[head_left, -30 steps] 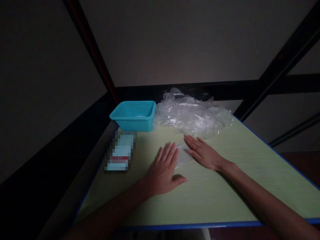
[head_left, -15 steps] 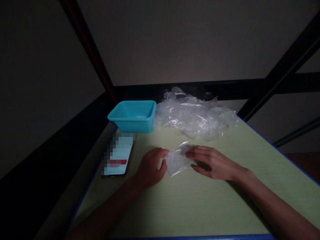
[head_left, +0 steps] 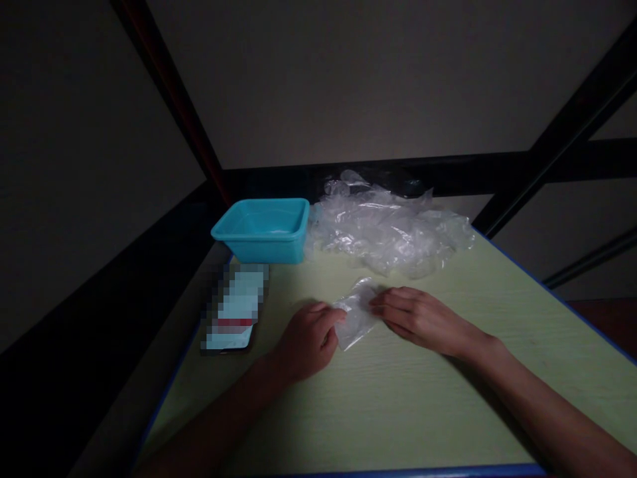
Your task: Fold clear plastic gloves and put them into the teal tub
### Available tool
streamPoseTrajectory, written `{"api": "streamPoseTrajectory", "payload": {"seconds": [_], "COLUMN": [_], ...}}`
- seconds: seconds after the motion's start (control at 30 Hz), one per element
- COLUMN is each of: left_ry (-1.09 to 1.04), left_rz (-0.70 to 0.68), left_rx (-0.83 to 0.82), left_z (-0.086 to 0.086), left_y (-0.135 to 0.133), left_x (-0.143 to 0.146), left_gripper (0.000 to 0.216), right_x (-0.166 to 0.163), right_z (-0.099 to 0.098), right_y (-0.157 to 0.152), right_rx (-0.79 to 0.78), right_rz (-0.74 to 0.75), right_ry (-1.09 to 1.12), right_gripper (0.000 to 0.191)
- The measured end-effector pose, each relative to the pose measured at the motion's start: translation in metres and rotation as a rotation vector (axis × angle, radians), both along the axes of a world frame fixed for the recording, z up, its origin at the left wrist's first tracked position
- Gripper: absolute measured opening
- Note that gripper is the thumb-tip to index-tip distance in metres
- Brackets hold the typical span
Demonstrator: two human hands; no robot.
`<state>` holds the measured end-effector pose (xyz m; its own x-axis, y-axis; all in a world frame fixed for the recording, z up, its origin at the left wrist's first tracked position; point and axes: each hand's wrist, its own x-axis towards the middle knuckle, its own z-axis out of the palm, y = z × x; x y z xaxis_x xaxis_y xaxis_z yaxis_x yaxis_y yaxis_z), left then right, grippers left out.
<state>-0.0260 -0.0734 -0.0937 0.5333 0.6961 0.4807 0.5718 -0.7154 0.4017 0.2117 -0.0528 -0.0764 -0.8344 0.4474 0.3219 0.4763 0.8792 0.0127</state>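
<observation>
A small clear plastic bag lies flat on the pale table, between my two hands. My left hand is closed at the bag's left edge, its fingers curled and one fingertip over the plastic. From the other side, my right hand has its fingers pressed together on the bag's right edge. The thumb of that hand is mostly hidden beneath the fingers. Whether anything is inside the bag I cannot tell.
Farther back spreads a crumpled heap of clear plastic bags. A turquoise plastic basin stands at the back left, with a phone, its screen lit and blurred, in front of it. Blue edging borders the table.
My left hand has closed, its fingertip moving right onto the bag's left edge. My right hand's fingers have drawn together at the bag's right edge.
</observation>
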Motion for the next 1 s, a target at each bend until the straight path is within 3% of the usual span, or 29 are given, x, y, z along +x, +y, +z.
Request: {"api": "streamPoseTrajectory", "payload": {"seconds": [0.37, 0.63, 0.73, 0.83, 0.93, 1.0], "left_ry": [0.011, -0.206, -0.268, -0.325, -0.41, -0.504], "left_rz": [-0.041, -0.113, -0.149, -0.198, -0.277, -0.305], "left_rx": [-0.002, -0.1, -0.207, -0.346, -0.507, -0.659], "left_z": [0.0, 0.004, 0.002, 0.002, 0.006, 0.012], "left_y": [-0.003, 0.01, 0.019, 0.025, 0.027, 0.025], "left_x": [0.003, -0.006, -0.013, -0.018, -0.02, -0.019], "left_gripper": [0.033, 0.044, 0.051, 0.044, 0.036, 0.042], "right_x": [-0.019, -0.023, -0.02, -0.019, -0.021, -0.025], "right_z": [-0.01, -0.015, -0.016, -0.015, -0.01, -0.004], "right_y": [-0.003, -0.003, -0.003, -0.003, -0.007, -0.012], "right_rx": [0.188, 0.203, 0.134, 0.006, -0.238, -0.487], "right_rz": [0.046, 0.09, 0.085, 0.094, 0.101, 0.007], "right_ry": [0.053, 0.016, -0.018, 0.061, 0.319, 0.534], "right_gripper": [0.023, 0.029, 0.03, 0.031, 0.028, 0.025]}}
